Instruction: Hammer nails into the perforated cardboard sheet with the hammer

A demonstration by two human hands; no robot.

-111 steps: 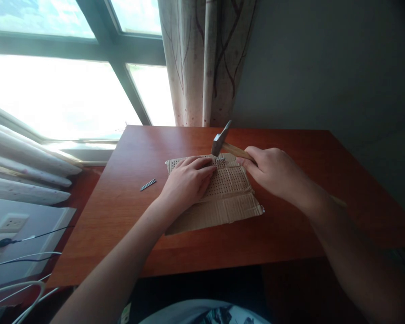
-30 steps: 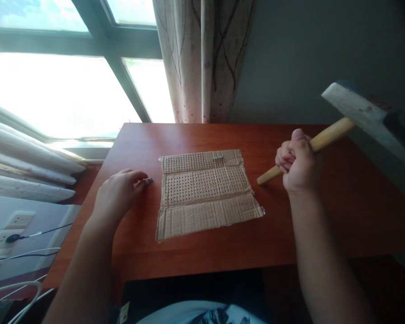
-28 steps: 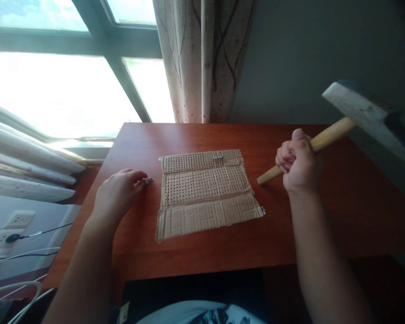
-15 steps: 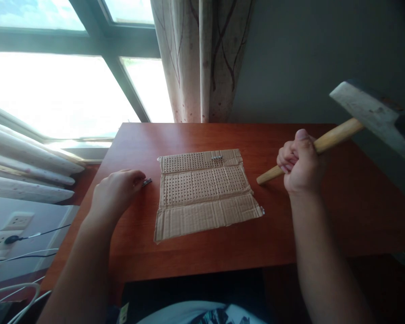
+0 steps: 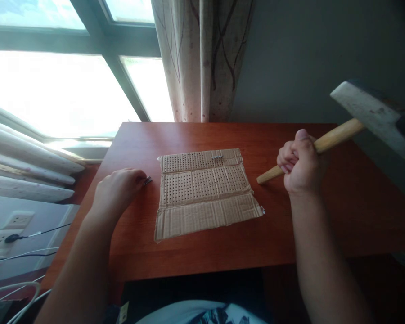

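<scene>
My left hand (image 5: 123,186) rests low over the table's left part, its fingers curled together in a pinch. At its fingertips lie a few thin, shiny metal nails (image 5: 148,181), partly hidden by the fingers. My right hand (image 5: 300,162) is wrapped round the wooden handle of a hammer (image 5: 340,132). The hammer's heavy grey head is raised at the upper right, and the handle's end points down toward the table. Between my hands lies a flat piece of cardboard (image 5: 205,213) with rows of small dark holes. Several small metal pieces (image 5: 217,157) stand in a row near its far edge.
The brown wooden table (image 5: 209,258) extends right of the cardboard. A window (image 5: 114,85) and a curtain (image 5: 189,67) are behind its left side. Wall sockets (image 5: 10,236) with a plug and cables are at the left.
My left fingers have shifted slightly at the nails, whose angle has changed a little. The right hand, the hammer and the cardboard stay almost where they were.
</scene>
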